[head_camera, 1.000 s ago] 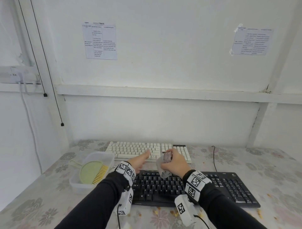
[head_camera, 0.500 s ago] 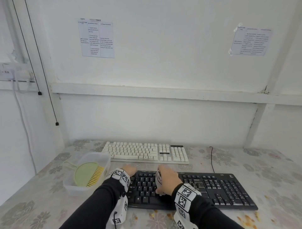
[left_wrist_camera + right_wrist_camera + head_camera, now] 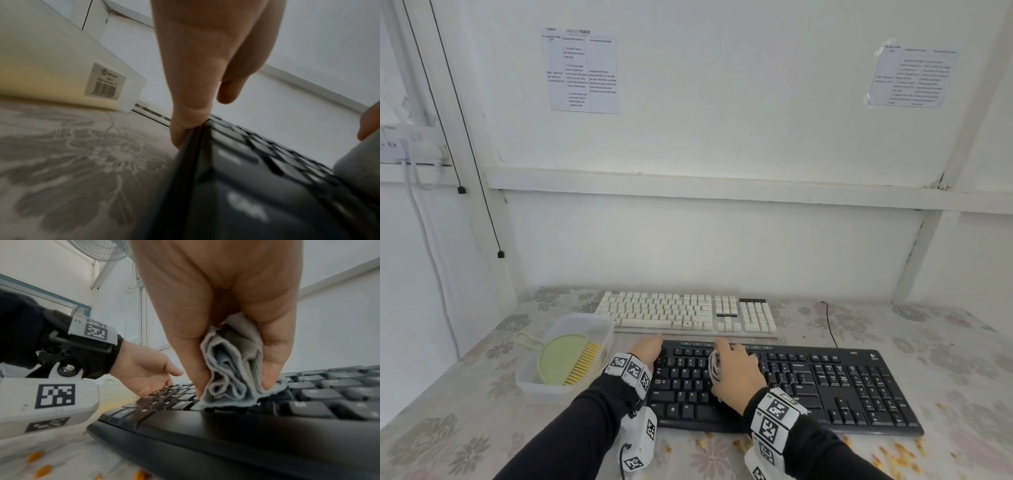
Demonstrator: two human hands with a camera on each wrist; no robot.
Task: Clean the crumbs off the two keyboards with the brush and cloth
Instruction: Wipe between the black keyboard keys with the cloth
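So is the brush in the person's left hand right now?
No, the brush lies in the plastic tub, while the left hand rests at the black keyboard's edge.

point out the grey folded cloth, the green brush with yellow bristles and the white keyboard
grey folded cloth [image 3: 232, 369]: right wrist view, on its bunched folds between the fingers.
green brush with yellow bristles [image 3: 560, 359]: head view, on its green rounded back, inside the clear tub.
white keyboard [image 3: 664, 310]: head view, on its main letter keys.

soft even daylight filling the room, wall lines bowing at the edges, black keyboard [image 3: 267, 186] blurring close to the left wrist camera
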